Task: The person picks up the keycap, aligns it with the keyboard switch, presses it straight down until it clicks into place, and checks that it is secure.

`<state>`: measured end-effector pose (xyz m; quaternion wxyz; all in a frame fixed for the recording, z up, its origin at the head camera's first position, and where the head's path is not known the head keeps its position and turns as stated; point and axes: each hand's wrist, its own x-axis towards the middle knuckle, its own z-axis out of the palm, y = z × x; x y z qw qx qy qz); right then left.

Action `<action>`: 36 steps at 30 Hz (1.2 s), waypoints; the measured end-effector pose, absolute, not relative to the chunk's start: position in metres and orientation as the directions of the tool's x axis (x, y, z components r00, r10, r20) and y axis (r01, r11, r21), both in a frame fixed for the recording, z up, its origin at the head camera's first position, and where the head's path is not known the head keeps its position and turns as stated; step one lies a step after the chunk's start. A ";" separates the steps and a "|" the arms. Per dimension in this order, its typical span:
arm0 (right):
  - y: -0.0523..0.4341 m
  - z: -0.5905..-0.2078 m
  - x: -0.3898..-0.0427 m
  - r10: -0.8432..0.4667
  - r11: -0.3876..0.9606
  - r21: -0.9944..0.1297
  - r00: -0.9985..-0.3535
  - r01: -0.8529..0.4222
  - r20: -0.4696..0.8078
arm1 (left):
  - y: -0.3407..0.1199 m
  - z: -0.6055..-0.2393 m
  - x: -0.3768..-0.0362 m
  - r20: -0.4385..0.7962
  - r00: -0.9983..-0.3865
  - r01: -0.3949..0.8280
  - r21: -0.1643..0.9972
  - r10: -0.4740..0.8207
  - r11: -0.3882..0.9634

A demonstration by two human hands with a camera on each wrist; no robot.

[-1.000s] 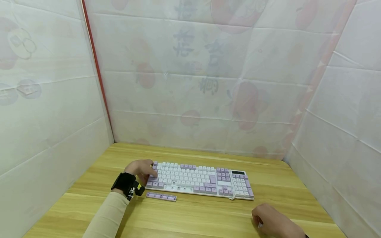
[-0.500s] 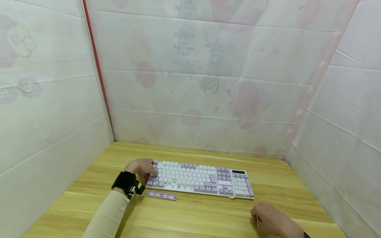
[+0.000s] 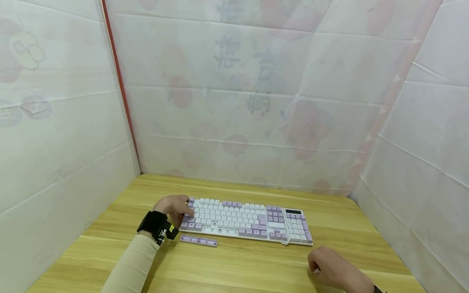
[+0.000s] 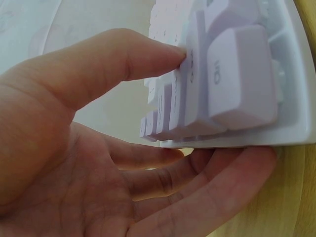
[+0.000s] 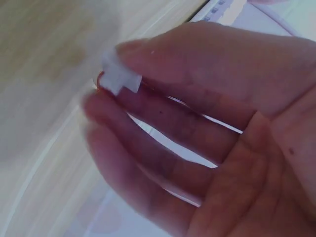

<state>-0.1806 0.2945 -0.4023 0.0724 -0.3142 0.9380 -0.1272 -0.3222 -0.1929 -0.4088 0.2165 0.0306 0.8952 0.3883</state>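
Note:
A white and lilac keyboard (image 3: 231,217) lies on the wooden table, with a bare gap in its front row and a smaller one just above. My left hand (image 3: 174,206) grips its left end. In the left wrist view the thumb (image 4: 148,57) presses a lilac key beside the Ctrl key (image 4: 239,81), while the fingers curl against the keyboard's side edge. To the right of the keyboard's front, my right hand (image 3: 335,266) pinches a small white keycap (image 5: 118,79), blurred, between thumb and fingertips. A lilac space bar (image 3: 199,240) lies hollow side up in front of the keyboard.
A bundled white cable (image 3: 287,228) lies across the keyboard's right part. The wooden table (image 3: 234,268) has pale printed sheets (image 3: 227,122) standing behind it and on both sides. A red strip (image 3: 119,77) runs down the left back corner.
My right hand has shifted slightly up and left, and the keycap has turned in its fingers. My left hand and the keyboard have kept their place.

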 end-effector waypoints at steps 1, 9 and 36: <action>0.294 -0.402 -0.181 -0.607 0.770 -0.287 -0.793 -0.570 -0.055 | -0.193 -0.409 -0.322 -0.366 -0.903 -0.114 0.707 0.223 0.697; 0.292 -0.403 -0.182 -0.581 0.787 -0.298 -0.811 -0.540 -0.065 | -0.194 -0.410 -0.324 -0.371 -0.900 -0.113 0.706 0.228 0.700; 0.295 -0.406 -0.182 -0.580 0.795 -0.309 -0.803 -0.522 -0.136 | -0.193 -0.408 -0.322 -0.361 -0.900 -0.099 0.718 0.246 0.689</action>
